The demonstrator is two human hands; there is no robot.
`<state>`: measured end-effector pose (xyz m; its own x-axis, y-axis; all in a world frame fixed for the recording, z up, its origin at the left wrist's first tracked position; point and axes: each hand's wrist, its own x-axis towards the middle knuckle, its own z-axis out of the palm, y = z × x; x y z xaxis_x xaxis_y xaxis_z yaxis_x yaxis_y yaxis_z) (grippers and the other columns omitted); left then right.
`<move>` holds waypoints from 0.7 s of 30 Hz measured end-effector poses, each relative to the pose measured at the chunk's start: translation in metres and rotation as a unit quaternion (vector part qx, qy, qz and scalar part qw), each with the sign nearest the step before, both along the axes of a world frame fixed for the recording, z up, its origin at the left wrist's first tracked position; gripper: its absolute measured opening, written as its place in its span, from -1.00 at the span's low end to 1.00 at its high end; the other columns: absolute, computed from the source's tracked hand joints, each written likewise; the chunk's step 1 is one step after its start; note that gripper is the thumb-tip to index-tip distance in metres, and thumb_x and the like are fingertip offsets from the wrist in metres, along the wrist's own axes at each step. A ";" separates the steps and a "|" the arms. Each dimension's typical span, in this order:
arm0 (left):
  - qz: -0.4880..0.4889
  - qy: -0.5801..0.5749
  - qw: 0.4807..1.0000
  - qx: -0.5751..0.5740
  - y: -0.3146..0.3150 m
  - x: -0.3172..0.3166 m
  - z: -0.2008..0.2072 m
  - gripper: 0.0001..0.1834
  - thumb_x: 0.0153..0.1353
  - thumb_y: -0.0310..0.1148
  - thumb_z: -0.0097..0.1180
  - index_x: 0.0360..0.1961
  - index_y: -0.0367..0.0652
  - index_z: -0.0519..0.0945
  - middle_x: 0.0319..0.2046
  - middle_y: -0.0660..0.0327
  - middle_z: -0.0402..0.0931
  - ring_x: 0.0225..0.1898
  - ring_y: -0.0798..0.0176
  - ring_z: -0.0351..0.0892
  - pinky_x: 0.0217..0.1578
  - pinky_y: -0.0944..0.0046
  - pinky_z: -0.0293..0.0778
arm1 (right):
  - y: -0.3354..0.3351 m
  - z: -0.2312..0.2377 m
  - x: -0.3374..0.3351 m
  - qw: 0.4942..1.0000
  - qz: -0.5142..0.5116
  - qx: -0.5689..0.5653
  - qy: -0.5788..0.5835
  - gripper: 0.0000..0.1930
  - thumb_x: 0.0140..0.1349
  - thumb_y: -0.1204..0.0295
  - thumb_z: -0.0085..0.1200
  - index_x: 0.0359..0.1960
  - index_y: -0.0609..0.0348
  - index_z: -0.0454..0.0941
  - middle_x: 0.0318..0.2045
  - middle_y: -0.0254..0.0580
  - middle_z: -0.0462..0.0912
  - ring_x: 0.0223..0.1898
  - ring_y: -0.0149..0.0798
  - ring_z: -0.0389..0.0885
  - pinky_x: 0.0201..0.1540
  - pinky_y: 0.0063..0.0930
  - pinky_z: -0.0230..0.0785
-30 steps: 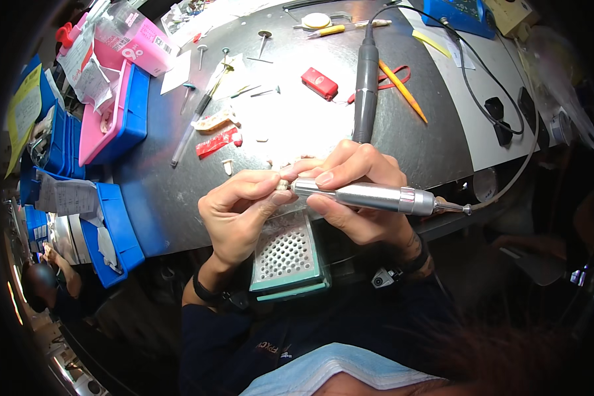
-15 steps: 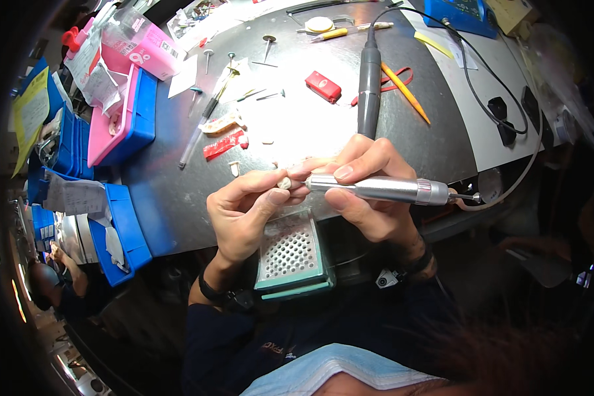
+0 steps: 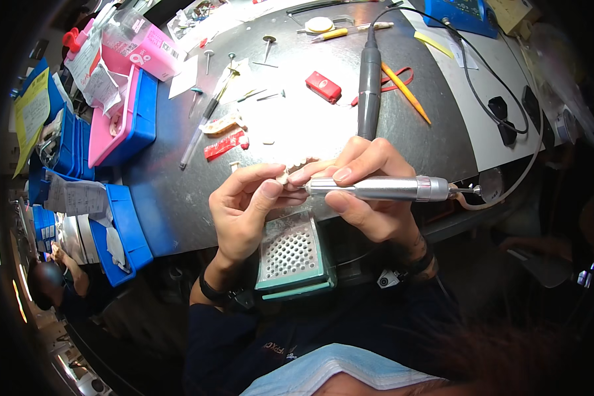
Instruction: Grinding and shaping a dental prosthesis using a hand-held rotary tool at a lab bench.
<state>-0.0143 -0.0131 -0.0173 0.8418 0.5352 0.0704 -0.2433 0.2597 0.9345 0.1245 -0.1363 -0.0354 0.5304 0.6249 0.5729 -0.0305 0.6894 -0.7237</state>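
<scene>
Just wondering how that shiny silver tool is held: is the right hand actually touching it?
Touching. The head view shows the silver tool between the right hand's fingers and thumb, with no gap.

White piece [image 3: 283, 178] partly hidden by left hand [image 3: 241, 210].

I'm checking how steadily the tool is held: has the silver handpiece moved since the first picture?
Yes. Against the green-edged perforated box, the silver handpiece has swung its rear end upward, away from the wearer.
</scene>
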 end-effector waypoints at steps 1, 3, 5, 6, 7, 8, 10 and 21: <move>0.002 0.013 1.000 0.002 0.000 -0.001 0.001 -0.74 0.24 -0.56 0.08 -0.05 -0.44 0.49 -0.26 -0.09 0.59 -0.25 0.13 0.66 -0.17 0.21 0.63 | 0.000 0.000 0.000 1.000 0.000 0.001 0.000 -0.77 0.06 0.64 0.20 -0.27 0.27 0.42 -0.40 -0.12 0.54 -0.19 -0.18 0.67 -0.18 -0.44 0.49; 0.003 0.027 1.000 0.003 0.001 -0.004 -0.001 -0.74 0.25 -0.56 0.07 -0.05 -0.44 0.49 -0.27 -0.10 0.59 -0.25 0.13 0.66 -0.18 0.22 0.63 | -0.001 -0.001 -0.003 1.000 -0.014 -0.023 -0.005 -0.77 0.06 0.63 0.20 -0.27 0.24 0.42 -0.41 -0.13 0.55 -0.24 -0.25 0.66 -0.21 -0.47 0.47; -0.004 0.021 0.996 0.085 0.003 -0.002 -0.005 -0.75 0.26 -0.57 0.04 -0.04 -0.43 0.50 -0.26 -0.08 0.59 -0.28 0.15 0.66 -0.21 0.24 0.63 | -0.003 -0.003 0.001 0.999 -0.016 -0.046 -0.019 -0.77 0.07 0.63 0.20 -0.26 0.24 0.42 -0.40 -0.14 0.56 -0.27 -0.28 0.65 -0.22 -0.48 0.47; -0.008 0.020 0.997 0.080 0.004 -0.002 -0.008 -0.75 0.26 -0.57 0.04 -0.04 -0.43 0.50 -0.26 -0.08 0.59 -0.28 0.15 0.66 -0.21 0.24 0.63 | -0.005 -0.005 0.003 0.997 -0.019 -0.070 -0.032 -0.77 0.08 0.63 0.19 -0.25 0.24 0.43 -0.40 -0.14 0.57 -0.29 -0.31 0.64 -0.24 -0.49 0.46; -0.005 0.033 0.998 0.057 0.003 0.004 -0.011 -0.75 0.25 -0.58 0.05 -0.05 -0.43 0.50 -0.26 -0.06 0.59 -0.28 0.17 0.66 -0.21 0.25 0.63 | -0.007 -0.007 0.006 0.995 -0.033 -0.081 -0.038 -0.77 0.08 0.63 0.19 -0.25 0.24 0.43 -0.40 -0.14 0.57 -0.29 -0.31 0.64 -0.24 -0.49 0.46; -0.011 0.034 0.999 0.035 -0.003 0.009 -0.007 -0.75 0.25 -0.58 0.05 -0.05 -0.43 0.50 -0.27 -0.05 0.60 -0.29 0.18 0.66 -0.21 0.26 0.63 | -0.012 0.000 0.005 0.997 -0.038 -0.061 -0.021 -0.78 0.08 0.61 0.19 -0.24 0.24 0.44 -0.39 -0.16 0.58 -0.31 -0.34 0.62 -0.26 -0.50 0.45; 0.046 0.102 0.980 0.164 0.000 0.006 0.002 -0.76 0.19 -0.52 0.15 -0.11 -0.40 0.56 -0.31 0.06 0.61 -0.35 0.31 0.63 -0.33 0.39 0.55 | -0.008 0.004 0.000 0.999 -0.014 -0.035 0.015 -0.79 0.10 0.58 0.20 -0.24 0.23 0.46 -0.37 -0.18 0.60 -0.34 -0.39 0.59 -0.30 -0.52 0.42; 0.046 0.140 0.958 0.246 0.028 -0.011 -0.055 -0.57 0.20 -0.49 0.10 0.10 -0.37 0.39 0.04 -0.03 0.39 -0.13 0.16 0.56 -0.11 0.28 0.54 | -0.007 -0.006 0.012 0.995 -0.068 -0.014 -0.078 -0.72 0.02 0.45 0.28 -0.33 0.25 0.41 -0.43 -0.18 0.62 -0.41 -0.35 0.59 -0.34 -0.53 0.37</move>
<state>-0.0253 0.0151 -0.0719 0.8160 0.5670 0.1123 0.0333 -0.2401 0.9702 0.1363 -0.1437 -0.0413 0.5163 0.5709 0.6384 0.1756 0.6590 -0.7314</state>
